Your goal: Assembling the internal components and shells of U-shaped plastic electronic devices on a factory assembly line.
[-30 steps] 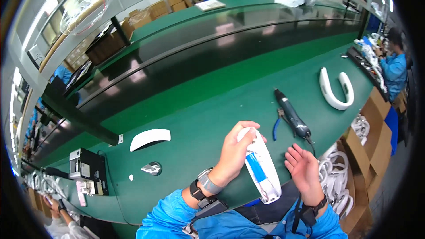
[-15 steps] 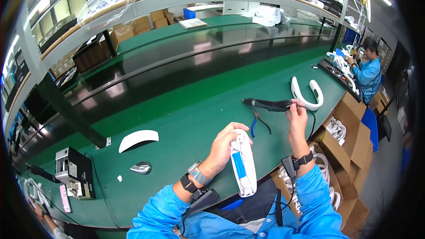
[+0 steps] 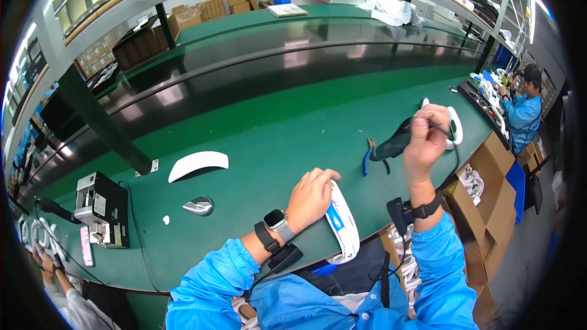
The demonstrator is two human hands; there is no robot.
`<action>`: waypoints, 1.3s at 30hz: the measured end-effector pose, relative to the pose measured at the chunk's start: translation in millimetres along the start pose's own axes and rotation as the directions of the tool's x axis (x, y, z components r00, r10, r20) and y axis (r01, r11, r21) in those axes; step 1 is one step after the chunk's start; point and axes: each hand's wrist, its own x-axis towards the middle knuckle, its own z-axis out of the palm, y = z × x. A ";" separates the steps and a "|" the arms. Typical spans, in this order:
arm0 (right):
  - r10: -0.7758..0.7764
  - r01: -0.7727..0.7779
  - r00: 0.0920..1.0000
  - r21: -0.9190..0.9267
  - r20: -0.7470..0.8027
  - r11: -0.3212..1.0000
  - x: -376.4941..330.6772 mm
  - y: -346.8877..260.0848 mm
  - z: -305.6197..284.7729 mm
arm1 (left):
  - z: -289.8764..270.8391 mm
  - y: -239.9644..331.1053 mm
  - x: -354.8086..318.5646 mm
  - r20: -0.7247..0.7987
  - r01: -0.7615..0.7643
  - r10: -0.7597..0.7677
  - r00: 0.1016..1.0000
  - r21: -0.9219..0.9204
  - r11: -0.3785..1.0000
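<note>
My left hand is closed on the upper end of a long white plastic housing, hiding that end. The housing lies tilted at the table's near edge, and a blue block shows inside it. In my right hand is a black corded electric screwdriver, gripped near its cord end; its tip cannot be made out. Diagonal pliers with blue handles lie beside the screwdriver, partly covered by it. Behind my right hand sits a white U-shaped neck piece, mostly hidden.
Left on the green table are a curved white cover, a silver mouse-shaped object and a black-and-silver machine. Cardboard boxes of white parts stand right. A co-worker sits far right; another person's hands show lower left.
My right hand has lifted and swung the screwdriver, now nearer the pliers and over the neck piece. My left hand has turned the housing onto its side. The whole view has shifted slightly.
</note>
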 end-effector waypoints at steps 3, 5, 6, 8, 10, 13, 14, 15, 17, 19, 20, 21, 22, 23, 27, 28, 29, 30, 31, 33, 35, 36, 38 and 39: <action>-0.009 0.011 0.999 -0.054 0.036 0.998 -21.0 4.6 1.4 | 8.8 -2.4 0.9 0.001 -0.106 0.106 0.994 0.122 0.987; 0.088 -0.088 0.996 -0.002 0.024 0.996 -23.1 5.5 6.3 | 6.6 -0.3 1.4 0.079 -0.138 0.127 0.989 0.153 0.979; 0.223 -0.223 0.975 0.047 0.022 0.974 -25.9 4.7 13.4 | 7.0 2.0 -0.7 0.154 -0.179 0.151 0.977 0.184 0.967; 0.390 -0.419 0.907 0.273 0.157 0.866 -29.6 6.9 27.3 | 9.3 -1.1 -3.5 0.152 -0.163 0.137 0.979 0.169 0.972; 0.481 -0.564 0.823 0.334 0.301 0.755 -28.5 9.1 30.6 | 7.1 -3.9 -1.7 0.128 -0.141 0.119 0.985 0.177 0.974; 0.494 -0.661 0.592 0.034 0.637 0.749 -25.1 15.8 31.4 | 12.0 -4.9 0.7 0.143 -0.128 0.108 0.984 0.143 0.981; 0.555 -0.655 0.620 -0.025 0.555 0.755 -24.4 15.3 38.0 | 12.8 -6.9 2.9 0.129 -0.140 0.122 0.984 0.141 0.980; 0.611 -0.652 0.642 -0.089 0.463 0.753 -24.6 14.2 42.2 | 12.5 -7.7 3.4 0.119 -0.153 0.137 0.983 0.136 0.979; 0.604 -0.668 0.619 -0.069 0.502 0.741 -27.4 16.0 36.9 | 11.2 -6.7 0.5 0.101 -0.153 0.143 0.985 0.100 0.983; 0.493 -0.606 0.746 0.150 0.448 0.781 -34.9 7.9 32.6 | 10.5 -8.5 -2.8 0.092 -0.144 0.132 0.987 0.140 0.980; 0.475 -0.604 0.745 0.171 0.469 0.779 -36.3 2.8 26.8 | 8.6 -9.3 -2.8 0.090 -0.136 0.124 0.988 0.141 0.981; 0.481 -0.605 0.744 0.161 0.464 0.780 -37.4 -0.6 19.6 | 8.9 -7.7 -0.3 0.098 -0.134 0.122 0.988 0.118 0.984; 0.463 -0.546 0.775 0.087 0.430 0.833 -38.6 -3.1 13.5 | 8.9 -6.1 1.2 0.107 -0.131 0.121 0.987 0.096 0.987; 0.439 -0.483 0.805 0.010 0.399 0.876 -41.2 -5.4 7.9 | 8.5 -4.6 1.5 0.114 -0.135 0.125 0.986 0.088 0.987; 0.510 -0.601 0.780 0.209 0.362 0.771 -66.6 9.3 4.5 | 5.1 -1.8 3.1 0.138 -0.123 0.108 0.985 0.108 0.987; 0.563 -0.689 0.705 0.229 0.431 0.687 -65.6 18.7 3.8 | 5.8 -1.5 3.8 0.137 -0.130 0.116 0.984 0.101 0.986; 0.568 -0.691 0.705 0.231 0.425 0.685 -61.8 21.7 0.6 | 7.2 -0.2 4.8 0.135 -0.138 0.124 0.983 0.095 0.986; 0.639 -0.773 0.621 0.216 0.454 0.597 -54.8 19.4 3.3 | 4.8 0.3 3.9 0.135 -0.124 0.111 0.985 0.091 0.988; 0.703 -0.843 0.528 0.192 0.475 0.503 -48.4 14.7 2.7 | 4.6 0.8 3.7 0.143 -0.121 0.107 0.984 0.095 0.988; 0.696 -0.821 0.558 0.177 0.451 0.543 -38.0 -2.9 7.5 | 4.2 0.6 3.6 0.120 -0.121 0.113 0.986 0.061 0.991; 0.576 -0.718 0.678 0.244 0.457 0.652 -29.8 -17.5 7.7 | 4.3 -1.9 4.9 0.127 -0.092 0.088 0.988 0.027 0.995; 0.537 -0.659 0.719 0.187 0.442 0.728 -25.1 -25.1 10.8 | 3.2 -3.1 5.9 0.130 -0.066 0.067 0.989 -0.011 0.998; 0.534 -0.711 0.695 0.354 0.481 0.607 -25.6 -31.7 14.3 | -3.3 -3.3 9.1 0.186 -0.053 0.061 0.981 -0.048 0.997; 0.517 -0.734 0.679 0.499 0.522 0.461 -25.4 -34.9 17.2 | -7.0 -4.2 11.1 0.235 -0.042 0.062 0.970 -0.090 0.995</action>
